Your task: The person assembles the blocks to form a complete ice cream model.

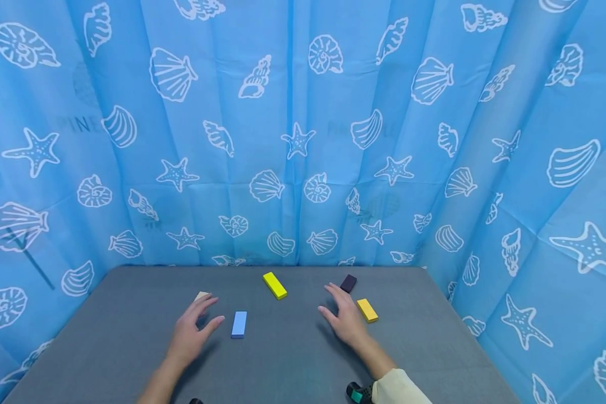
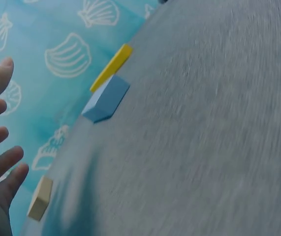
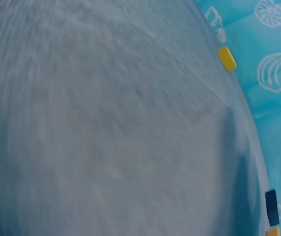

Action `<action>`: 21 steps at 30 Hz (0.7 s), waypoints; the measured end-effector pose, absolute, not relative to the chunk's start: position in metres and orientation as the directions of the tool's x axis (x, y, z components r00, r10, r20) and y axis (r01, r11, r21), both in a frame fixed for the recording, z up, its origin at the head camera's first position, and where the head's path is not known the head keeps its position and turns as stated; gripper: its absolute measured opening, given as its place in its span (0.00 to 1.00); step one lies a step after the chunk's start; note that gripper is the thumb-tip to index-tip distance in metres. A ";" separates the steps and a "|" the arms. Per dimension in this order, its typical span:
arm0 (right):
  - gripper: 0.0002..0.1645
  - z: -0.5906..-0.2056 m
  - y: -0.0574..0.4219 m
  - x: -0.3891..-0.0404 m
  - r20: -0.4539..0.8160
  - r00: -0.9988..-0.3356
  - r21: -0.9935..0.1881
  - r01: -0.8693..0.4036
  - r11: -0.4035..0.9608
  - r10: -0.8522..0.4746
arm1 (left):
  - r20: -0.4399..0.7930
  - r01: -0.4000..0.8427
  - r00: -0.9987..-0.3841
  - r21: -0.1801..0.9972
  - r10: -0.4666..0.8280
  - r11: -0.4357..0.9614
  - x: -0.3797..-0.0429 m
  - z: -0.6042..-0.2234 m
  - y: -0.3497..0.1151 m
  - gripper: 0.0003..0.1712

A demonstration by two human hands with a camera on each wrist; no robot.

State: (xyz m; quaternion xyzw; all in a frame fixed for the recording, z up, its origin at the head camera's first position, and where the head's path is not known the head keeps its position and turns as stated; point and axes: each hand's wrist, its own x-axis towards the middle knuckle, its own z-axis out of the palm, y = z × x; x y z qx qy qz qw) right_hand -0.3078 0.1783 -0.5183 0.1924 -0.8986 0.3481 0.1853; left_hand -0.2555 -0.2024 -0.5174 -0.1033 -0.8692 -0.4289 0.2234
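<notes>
My left hand [image 1: 189,333] hovers over the grey table with fingers spread, holding nothing. Partly behind its fingertips in the head view is a cream block [image 1: 201,295], seen more fully in the left wrist view [image 2: 41,198]. A light blue block [image 1: 239,324] lies just right of that hand. My right hand [image 1: 347,318], fingers extended and apart, is likewise above the table with nothing in its grasp. Beside its fingers lie a dark block [image 1: 349,283] and an orange-yellow block [image 1: 367,310]. Between the hands, farther back, rests a bright yellow block [image 1: 275,285].
The grey cloth-covered table [image 1: 293,365] ends at the back against a blue curtain [image 1: 293,213] printed with white shells and starfish. More curtain hangs along both sides. A black and green device [image 1: 358,393] sits by the right wrist.
</notes>
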 end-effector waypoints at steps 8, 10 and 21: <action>0.32 -0.518 0.151 -0.312 0.371 -0.902 -0.602 -0.416 0.682 -0.223 | 0.383 0.286 -0.923 0.744 -0.034 0.603 -0.264 -0.525 -0.185 0.28; 0.33 -0.520 0.144 -0.314 0.353 -0.907 -0.604 -0.407 0.685 -0.228 | 0.350 0.262 -0.936 0.759 -0.034 0.596 -0.266 -0.525 -0.181 0.28; 0.32 -0.526 0.111 -0.328 0.303 -0.918 -0.592 -0.392 0.704 -0.257 | 0.220 0.139 -0.974 0.759 -0.048 0.637 -0.276 -0.534 -0.163 0.30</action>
